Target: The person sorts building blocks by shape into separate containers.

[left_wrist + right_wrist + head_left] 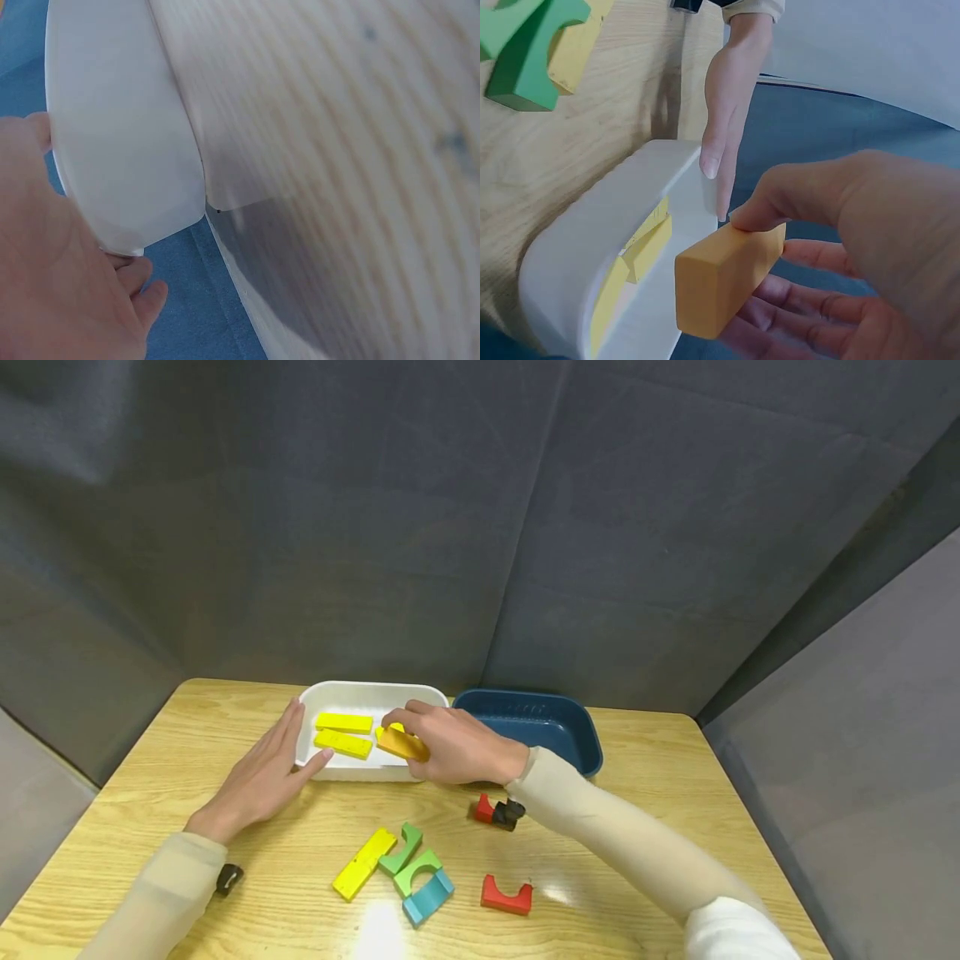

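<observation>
My right hand [467, 750] pinches an orange rectangular block [402, 744] between thumb and fingers, held over the right part of a white tray [375, 687]. In the right wrist view the block [727, 274] is tilted, its end toward the tray's inside. Two yellow blocks [343, 743] lie side by side in the tray's left half; another one is partly hidden beneath the orange block. My left hand [262, 777] rests against the tray's left end, fingers straight along it and thumb at the front rim. The left wrist view shows that hand [67, 247] at the tray's edge.
A dark blue tray [536, 731] stands right beside the white one. Nearer on the wooden table lie a yellow piece [363, 864], two green arches [418, 870], a blue block [429, 897] and a red arch [507, 898]. A red piece [484, 808] sits by my right wrist.
</observation>
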Demonstrator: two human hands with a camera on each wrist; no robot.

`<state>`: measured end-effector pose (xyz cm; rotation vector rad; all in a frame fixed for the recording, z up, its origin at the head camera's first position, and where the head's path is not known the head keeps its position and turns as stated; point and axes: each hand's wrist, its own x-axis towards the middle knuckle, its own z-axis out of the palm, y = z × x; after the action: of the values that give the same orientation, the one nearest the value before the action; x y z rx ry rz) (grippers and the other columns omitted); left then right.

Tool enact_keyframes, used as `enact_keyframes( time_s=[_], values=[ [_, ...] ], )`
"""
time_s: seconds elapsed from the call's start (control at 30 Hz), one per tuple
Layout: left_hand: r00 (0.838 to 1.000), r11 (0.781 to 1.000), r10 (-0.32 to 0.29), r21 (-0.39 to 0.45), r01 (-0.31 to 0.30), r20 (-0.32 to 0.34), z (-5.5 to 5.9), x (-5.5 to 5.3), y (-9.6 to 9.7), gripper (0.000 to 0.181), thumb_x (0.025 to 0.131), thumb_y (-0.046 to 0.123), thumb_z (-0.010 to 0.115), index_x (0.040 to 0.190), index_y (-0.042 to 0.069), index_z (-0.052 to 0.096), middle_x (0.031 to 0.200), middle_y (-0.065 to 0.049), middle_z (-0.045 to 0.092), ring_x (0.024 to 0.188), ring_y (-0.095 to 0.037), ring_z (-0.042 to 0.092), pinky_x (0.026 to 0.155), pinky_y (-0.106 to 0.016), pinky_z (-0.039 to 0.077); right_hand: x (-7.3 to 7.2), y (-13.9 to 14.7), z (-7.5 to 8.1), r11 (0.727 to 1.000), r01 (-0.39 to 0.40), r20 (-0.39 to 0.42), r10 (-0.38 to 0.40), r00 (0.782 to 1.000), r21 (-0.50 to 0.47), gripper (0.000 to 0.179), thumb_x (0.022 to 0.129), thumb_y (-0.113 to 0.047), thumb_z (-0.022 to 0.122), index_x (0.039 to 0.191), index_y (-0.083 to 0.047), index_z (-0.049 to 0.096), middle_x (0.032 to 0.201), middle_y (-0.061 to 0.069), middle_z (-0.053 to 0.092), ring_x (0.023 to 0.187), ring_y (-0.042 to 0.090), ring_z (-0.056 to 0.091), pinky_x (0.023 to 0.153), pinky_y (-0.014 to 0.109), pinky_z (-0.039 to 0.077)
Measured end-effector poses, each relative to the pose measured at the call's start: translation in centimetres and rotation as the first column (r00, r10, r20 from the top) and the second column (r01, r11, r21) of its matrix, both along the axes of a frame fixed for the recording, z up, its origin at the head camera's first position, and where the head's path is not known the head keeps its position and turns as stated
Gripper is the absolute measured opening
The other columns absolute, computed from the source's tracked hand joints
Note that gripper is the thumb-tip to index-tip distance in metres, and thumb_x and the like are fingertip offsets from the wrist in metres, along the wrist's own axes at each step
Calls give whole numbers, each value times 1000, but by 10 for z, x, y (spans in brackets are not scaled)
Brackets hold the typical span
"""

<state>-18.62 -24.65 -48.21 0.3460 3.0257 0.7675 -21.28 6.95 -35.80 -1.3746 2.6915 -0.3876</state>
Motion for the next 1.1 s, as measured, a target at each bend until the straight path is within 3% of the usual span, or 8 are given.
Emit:
enact_keyframes(
  time_s=[0.37, 0.63, 1.1],
  values=[
    [1000, 1000, 9, -1, -9, 10, -1, 1, 0, 103, 107, 69, 43, 171, 5, -6, 180, -14, -9, 163, -47, 10, 126, -71, 20, -25, -34, -5, 996, -75, 11, 75, 997, 52, 56, 94, -18, 82, 146, -11, 63, 116, 2, 66, 89, 14, 58, 73, 18, 52],
    [1000, 1000, 6, -2, -6, 9, -1, 2, 0, 103, 108, 69, 42, 171, 4, -7, 180, -14, -10, 163, -47, 10, 125, -72, 20, -44, -57, -17, 991, -104, 71, 98, 993, 90, 60, 94, -19, 83, 150, -12, 61, 129, 4, 69, 102, 15, 64, 89, 17, 55],
    [1000, 1000, 3, 8, -3, 6, -2, 3, 1, 103, 108, 69, 43, 171, 5, -6, 180, -15, -8, 164, -45, 8, 126, -71, 20, -64, -79, -41, 985, -126, 127, 111, 986, 115, 60, 96, -18, 82, 150, -10, 60, 122, 4, 70, 92, 14, 61, 78, 13, 53]
  ],
)
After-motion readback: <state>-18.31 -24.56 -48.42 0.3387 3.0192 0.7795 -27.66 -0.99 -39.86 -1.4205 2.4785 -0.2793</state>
